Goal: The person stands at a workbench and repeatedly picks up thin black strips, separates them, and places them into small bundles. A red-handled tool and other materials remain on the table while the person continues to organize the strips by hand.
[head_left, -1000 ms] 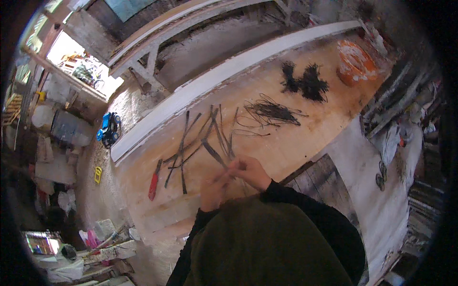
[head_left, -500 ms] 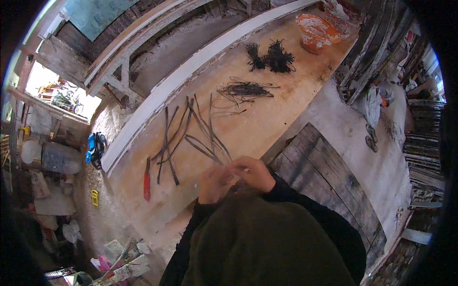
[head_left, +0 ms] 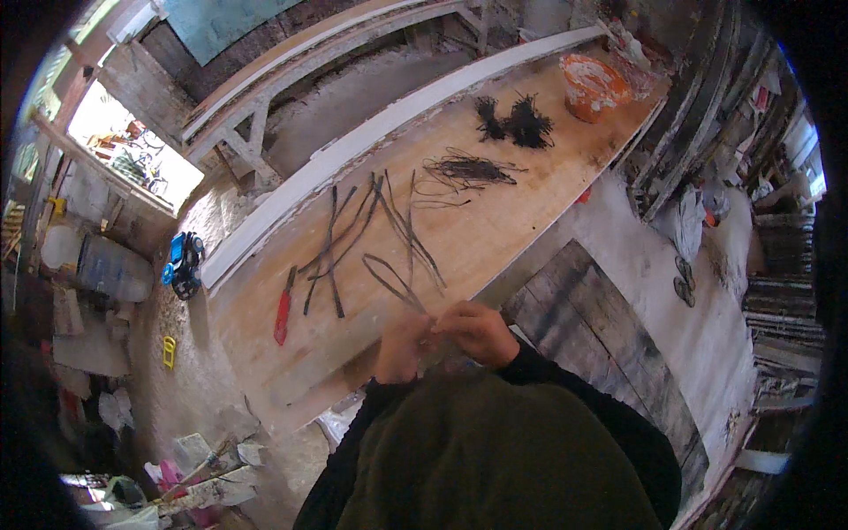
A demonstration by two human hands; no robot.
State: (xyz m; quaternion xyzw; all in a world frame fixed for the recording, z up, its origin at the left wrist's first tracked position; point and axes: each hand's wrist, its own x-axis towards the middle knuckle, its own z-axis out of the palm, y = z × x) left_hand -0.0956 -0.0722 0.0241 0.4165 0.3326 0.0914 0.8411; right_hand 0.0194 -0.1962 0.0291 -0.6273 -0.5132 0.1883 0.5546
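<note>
We hold our left hand (head_left: 402,346) and right hand (head_left: 478,331) together, fingers pinched on a dark wire loop (head_left: 393,281) extending forward over the bench (head_left: 495,230).

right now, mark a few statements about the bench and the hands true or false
1. Both hands, left hand and right hand, meet at the near edge of the wooden bench. True.
2. The red-handled tool is in the right hand. False: it lies on the bench, left of the hands.
3. An orange bucket stands at the bench's far end. True.
4. The long dark strips hang on the wall. False: they lie spread on the bench.
5. A bent dark strip runs up to the hands. True.
</note>
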